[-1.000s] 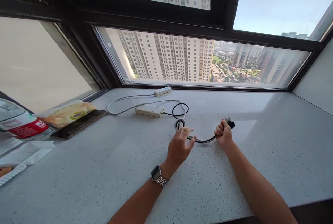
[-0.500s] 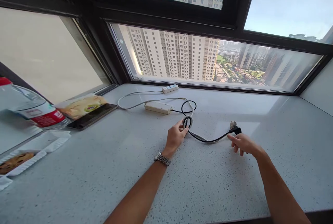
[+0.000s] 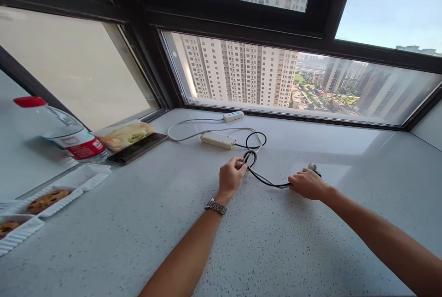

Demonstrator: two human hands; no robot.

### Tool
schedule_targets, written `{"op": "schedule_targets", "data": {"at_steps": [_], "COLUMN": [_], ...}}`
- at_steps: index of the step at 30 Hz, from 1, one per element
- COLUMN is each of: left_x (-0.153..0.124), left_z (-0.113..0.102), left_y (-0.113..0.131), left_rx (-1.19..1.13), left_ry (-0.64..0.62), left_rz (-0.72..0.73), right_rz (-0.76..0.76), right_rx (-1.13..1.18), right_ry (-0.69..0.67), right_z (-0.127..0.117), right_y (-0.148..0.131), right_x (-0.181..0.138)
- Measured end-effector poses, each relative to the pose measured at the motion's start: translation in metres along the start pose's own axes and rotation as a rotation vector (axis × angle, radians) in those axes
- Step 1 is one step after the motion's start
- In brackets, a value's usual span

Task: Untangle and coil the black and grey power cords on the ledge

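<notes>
Looped cords (image 3: pixel 272 185) lay to the near right of the larger power strip (image 3: pixel 218 141).
The left hand (image 3: pixel 232 176) pinched the loop (image 3: pixel 255 156), nearly closed; farther right of the strip, the right hand (image 3: pixel 308 183) curled round the cords. A hard pull there could have cinched the loop or dragged the strip.

A speckled white windowsill (image 3: pixel 145 241) carries a long power strip (image 3: pixel 218 140), with a smaller power strip (image 3: pixel 234 116) just behind it. A black cord (image 3: pixel 265 140) curls to the long strip's right; a grey cord (image 3: pixel 207 119) loops out to its left. Farther left of that strip sit a dark flat device (image 3: pixel 138 148), a packet (image 3: pixel 127 136), a red-capped bottle (image 3: pixel 71 132) and a white tray (image 3: pixel 81 180) holding cookies (image 3: pixel 48 201).
</notes>
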State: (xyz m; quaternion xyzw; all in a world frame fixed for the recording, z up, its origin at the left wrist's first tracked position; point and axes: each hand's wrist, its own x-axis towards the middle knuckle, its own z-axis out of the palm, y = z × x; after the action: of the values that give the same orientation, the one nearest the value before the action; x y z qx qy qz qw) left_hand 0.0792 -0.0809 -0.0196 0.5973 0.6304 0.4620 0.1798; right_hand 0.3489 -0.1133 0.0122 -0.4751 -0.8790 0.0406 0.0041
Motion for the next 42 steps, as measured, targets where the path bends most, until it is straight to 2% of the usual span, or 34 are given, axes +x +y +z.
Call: {"op": "schedule_targets", "data": {"at_steps": [2,8,13,16,19,21,24,26,30,32,36,42], "left_x": [-0.001,-0.007,-0.011,-0.011,-0.011,-0.011,-0.011,-0.012,-0.015,-0.017,-0.017,-0.015], "left_z": [-0.001,-0.006,0.0,0.005,0.006,0.005,0.001,0.0,0.005,0.009,0.008,0.009], "left_y": [0.002,0.012,0.012,0.01,0.009,0.01,0.012,0.014,0.017,0.017,0.018,0.017], "left_rx": [-0.015,0.035,-0.124,-0.186,-0.208,-0.226,-0.243,-0.265,-0.349,-0.382,-0.419,-0.445], "left_ry": [0.043,0.099,0.067,0.069,0.068,0.065,0.071,0.068,0.03,0.017,0.008,-0.023], "left_rz": [0.031,0.142,0.107,0.084,0.079,0.066,0.046,0.045,0.068,0.073,0.048,0.07], "right_rz": [0.038,0.273,0.432,0.295,0.1,0.072,0.137,0.241,0.497,0.562,0.54,0.532], "right_rx": [0.054,0.411,0.509,0.619,0.787,0.896,0.901,0.891,1.044,1.032,0.872,0.548], "right_ry": [-0.055,-0.024,-0.019,-0.07,-0.203,-0.254,-0.175,-0.086,0.057,0.138,0.275,0.332], "right_z": [-0.006,-0.017,-0.031,-0.037,-0.039,-0.039,-0.04,-0.041,-0.037,-0.033,-0.026,-0.033], "right_y": [-0.001,-0.029,-0.019,-0.013,-0.022,-0.029,-0.03,-0.022,-0.002,0.002,-0.004,-0.008], "right_x": [-0.001,0.0,0.007,0.005,0.001,0.001,0.005,0.007,0.007,0.007,0.012,0.02]}}
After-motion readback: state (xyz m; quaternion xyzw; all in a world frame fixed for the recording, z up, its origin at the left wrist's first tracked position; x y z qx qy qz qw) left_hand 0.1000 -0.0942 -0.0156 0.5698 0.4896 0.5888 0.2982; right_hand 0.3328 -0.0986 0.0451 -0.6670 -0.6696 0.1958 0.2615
